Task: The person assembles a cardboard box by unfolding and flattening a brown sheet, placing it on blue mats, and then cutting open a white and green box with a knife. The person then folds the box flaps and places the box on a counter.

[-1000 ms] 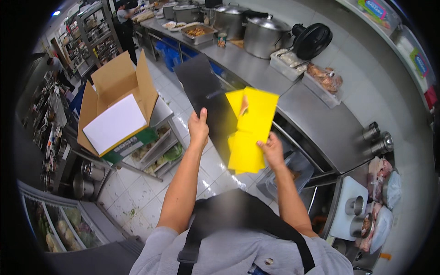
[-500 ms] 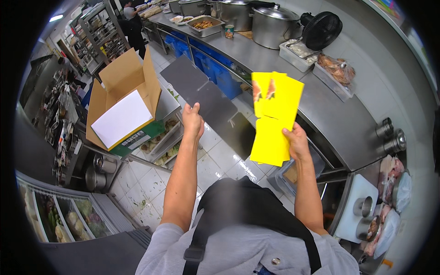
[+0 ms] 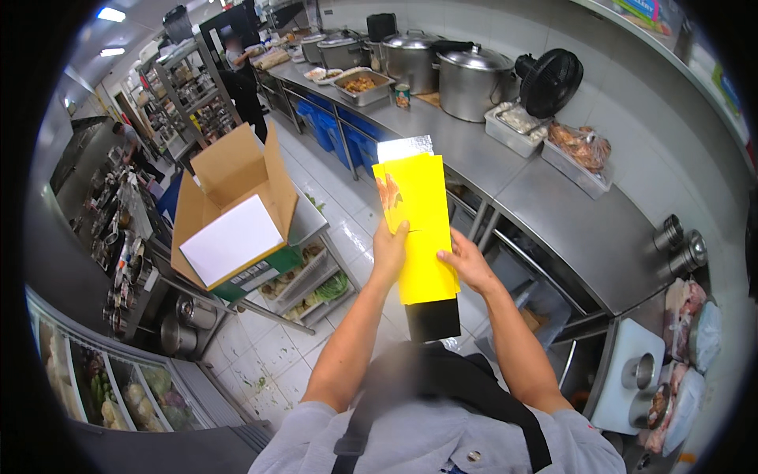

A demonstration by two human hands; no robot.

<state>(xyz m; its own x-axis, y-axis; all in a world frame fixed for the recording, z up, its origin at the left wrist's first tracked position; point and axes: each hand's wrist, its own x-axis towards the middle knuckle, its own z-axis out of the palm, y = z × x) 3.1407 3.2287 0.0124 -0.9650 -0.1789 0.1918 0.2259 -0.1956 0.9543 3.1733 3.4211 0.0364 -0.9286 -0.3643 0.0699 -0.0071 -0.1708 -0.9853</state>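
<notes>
In front of my chest I hold a stack of flat yellow printed cards (image 3: 426, 197), with a food picture along the upper left edge. My left hand (image 3: 389, 251) grips its left side, thumb on the front face. On the right side my right hand (image 3: 467, 261) is closed, its thumb on the front too. Behind the cards, a shiny silver end (image 3: 406, 148) sticks out at the top and a flat black end (image 3: 433, 319) at the bottom. Whether these two belong to one piece is hidden. The fingers behind the stack do not show.
An open cardboard box (image 3: 237, 213) stands left on a metal rack (image 3: 316, 237) with vegetable trays. Along the right wall, a steel counter (image 3: 545, 213) carries large pots (image 3: 474, 83), a black fan (image 3: 550, 81) and food tubs (image 3: 572, 158). A chopping board (image 3: 632, 355) lies nearer. Other people work far left.
My left hand has moved right and now grips the yellow stack. The long dark sheet at it is gone from there. The stack has come left and lower, with silver and black ends showing.
</notes>
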